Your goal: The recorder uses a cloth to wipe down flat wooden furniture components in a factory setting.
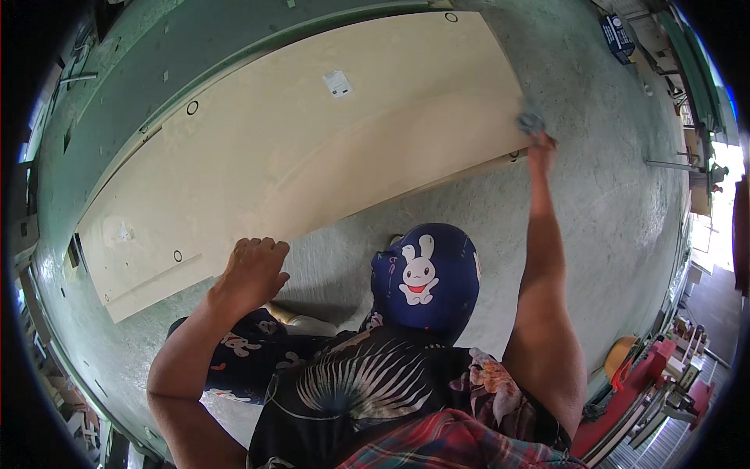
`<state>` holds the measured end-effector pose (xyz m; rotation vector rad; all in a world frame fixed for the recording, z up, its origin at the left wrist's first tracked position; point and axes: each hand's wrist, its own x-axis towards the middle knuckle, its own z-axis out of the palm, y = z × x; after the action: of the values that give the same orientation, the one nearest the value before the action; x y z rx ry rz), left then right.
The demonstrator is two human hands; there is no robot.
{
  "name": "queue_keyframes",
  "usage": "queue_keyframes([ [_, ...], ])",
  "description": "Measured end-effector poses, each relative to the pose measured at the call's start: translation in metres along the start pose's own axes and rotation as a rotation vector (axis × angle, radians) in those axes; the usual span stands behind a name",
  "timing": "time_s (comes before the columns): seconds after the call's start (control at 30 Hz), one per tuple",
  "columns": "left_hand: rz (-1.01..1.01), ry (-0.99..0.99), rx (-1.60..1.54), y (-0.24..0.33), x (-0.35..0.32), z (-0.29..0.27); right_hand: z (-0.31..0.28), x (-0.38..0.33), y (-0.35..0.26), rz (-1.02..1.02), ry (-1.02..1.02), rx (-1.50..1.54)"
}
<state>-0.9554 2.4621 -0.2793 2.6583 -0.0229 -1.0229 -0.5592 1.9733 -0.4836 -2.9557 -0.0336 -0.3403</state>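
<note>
A long cream-coloured panel (pixel 328 148) lies at a slant in front of me, with a few dark-ringed round holes and a small white label (pixel 337 84) on its face. My right hand (pixel 541 146), at the end of an outstretched arm, is closed on a bluish-grey cloth (pixel 531 123) at the panel's right end. Motion blurs the cloth and the fingertips. Over the near edge of the panel is my left hand (pixel 254 270), its fingers curled and its thumb apart. The inside of that hand is hidden, so whether it touches the panel or holds anything cannot be seen.
My knee in dark blue rabbit-print cloth (pixel 426 281) rises close to the panel's near side. Grey-green floor (pixel 609 211) surrounds the panel. A dark blue box (pixel 617 37) stands far right. Red equipment (pixel 648 383) and a yellow round object (pixel 621 356) are at the lower right.
</note>
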Motion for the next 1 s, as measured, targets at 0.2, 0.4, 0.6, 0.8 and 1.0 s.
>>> queue_keyframes([
  [0.2,-0.038,0.017,-0.006,-0.002,-0.003,-0.002,-0.028,0.013,0.024,0.655,0.119,0.288],
  [0.4,-0.021,-0.009,-0.011,-0.003,0.004,-0.006,-0.025,-0.033,-0.084,0.034,0.062,-0.177],
  [0.6,0.026,0.028,-0.053,-0.004,0.001,-0.009,-0.02,-0.158,-0.2,-0.575,0.07,0.238],
  [0.8,0.094,0.127,-0.055,-0.015,0.001,0.004,-0.052,-0.243,-0.275,-0.994,-0.382,0.665],
  [1.0,0.004,0.052,-0.076,-0.014,-0.002,-0.002,-0.065,-0.234,-0.233,-0.993,-0.343,0.584],
])
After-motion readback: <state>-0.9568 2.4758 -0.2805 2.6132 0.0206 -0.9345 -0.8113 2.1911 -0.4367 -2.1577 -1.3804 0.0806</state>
